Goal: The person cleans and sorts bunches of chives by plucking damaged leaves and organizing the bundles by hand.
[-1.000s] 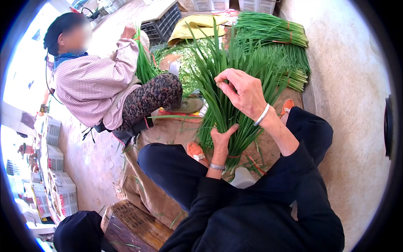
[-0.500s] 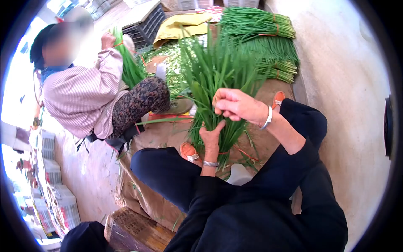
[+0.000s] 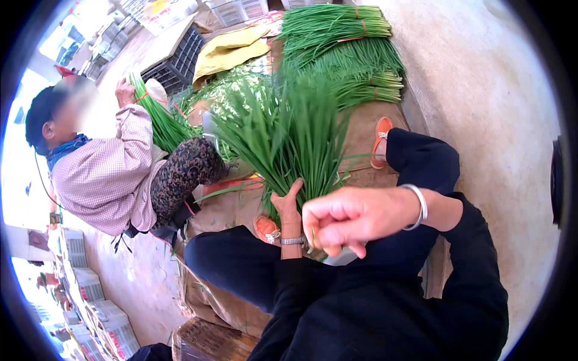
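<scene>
Green leaves (image 3: 292, 135) fan upward from the left hand (image 3: 287, 207), which grasps the bunch low, thumb raised along its near side. The right hand (image 3: 358, 218) is curled closed just beside it, nearer the body, pinching a thin yellowish sliver (image 3: 312, 236); its forearm comes in from the right, elbow bent. If the left hand's grip slackened, the splayed leaves could slump apart; squeezing too hard might bruise them. A careless swing of the right hand could snag the leaves. Tied bundles (image 3: 337, 30) lie beyond both hands.
</scene>
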Available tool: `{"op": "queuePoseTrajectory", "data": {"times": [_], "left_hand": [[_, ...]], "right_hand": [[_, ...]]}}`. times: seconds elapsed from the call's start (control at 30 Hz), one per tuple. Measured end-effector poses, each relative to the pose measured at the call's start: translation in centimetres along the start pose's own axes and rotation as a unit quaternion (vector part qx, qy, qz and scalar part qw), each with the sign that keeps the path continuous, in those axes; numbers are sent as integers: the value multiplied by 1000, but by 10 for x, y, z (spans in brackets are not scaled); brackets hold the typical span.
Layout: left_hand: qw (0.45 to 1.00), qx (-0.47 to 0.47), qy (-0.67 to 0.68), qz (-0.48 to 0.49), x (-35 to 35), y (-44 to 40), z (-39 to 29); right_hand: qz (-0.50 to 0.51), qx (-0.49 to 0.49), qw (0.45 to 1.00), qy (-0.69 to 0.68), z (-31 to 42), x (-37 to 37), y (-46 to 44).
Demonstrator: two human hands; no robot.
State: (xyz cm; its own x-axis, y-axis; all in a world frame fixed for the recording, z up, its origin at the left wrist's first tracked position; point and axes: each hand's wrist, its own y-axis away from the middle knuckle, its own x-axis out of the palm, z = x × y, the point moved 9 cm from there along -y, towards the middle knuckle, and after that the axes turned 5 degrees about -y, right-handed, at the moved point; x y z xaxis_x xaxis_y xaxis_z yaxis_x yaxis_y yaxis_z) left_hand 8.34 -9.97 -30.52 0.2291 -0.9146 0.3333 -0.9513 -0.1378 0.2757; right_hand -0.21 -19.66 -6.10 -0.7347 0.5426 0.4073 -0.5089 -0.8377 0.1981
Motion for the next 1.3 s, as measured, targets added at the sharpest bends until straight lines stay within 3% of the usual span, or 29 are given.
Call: {"op": "queuePoseTrajectory", "data": {"times": [0.03, 0.1, 0.17, 0.27, 0.3, 0.43, 0.57, 1.1, 1.17, 1.23, 1.3], "left_hand": [[1000, 26, 12, 9, 9, 9, -18], [999, -6, 39, 7, -4, -6, 6], [999, 9, 52, 11, -6, -8, 5], [998, 18, 45, 39, -9, -13, 9], [998, 18, 43, 41, -9, -13, 8], [997, 18, 62, 43, -3, -8, -1], [997, 26, 58, 49, 1, -4, -6], [996, 24, 53, 68, 4, 3, -8], [994, 15, 72, 82, 6, 2, -6], [993, 12, 78, 89, 3, -2, -3], [992, 7, 84, 92, 1, 0, 0]], "right_hand": [[4, 25, 994, 102, 3, 2, 5], [84, -30, 972, 219, -15, 10, 7], [89, -31, 958, 270, -36, 1, 12], [-58, -114, 897, 423, -23, -36, 21], [-126, -102, 910, 383, -12, -52, 27], [-339, -163, 869, 321, 34, -103, 55], [-448, -213, 828, 261, 53, -148, 75], [-504, -272, 750, 332, 52, -165, 28], [-493, -348, 756, 255, 47, -162, 29], [-484, -366, 757, 242, 53, -157, 30], [-451, -510, 732, 15, 70, -165, 50]]}}
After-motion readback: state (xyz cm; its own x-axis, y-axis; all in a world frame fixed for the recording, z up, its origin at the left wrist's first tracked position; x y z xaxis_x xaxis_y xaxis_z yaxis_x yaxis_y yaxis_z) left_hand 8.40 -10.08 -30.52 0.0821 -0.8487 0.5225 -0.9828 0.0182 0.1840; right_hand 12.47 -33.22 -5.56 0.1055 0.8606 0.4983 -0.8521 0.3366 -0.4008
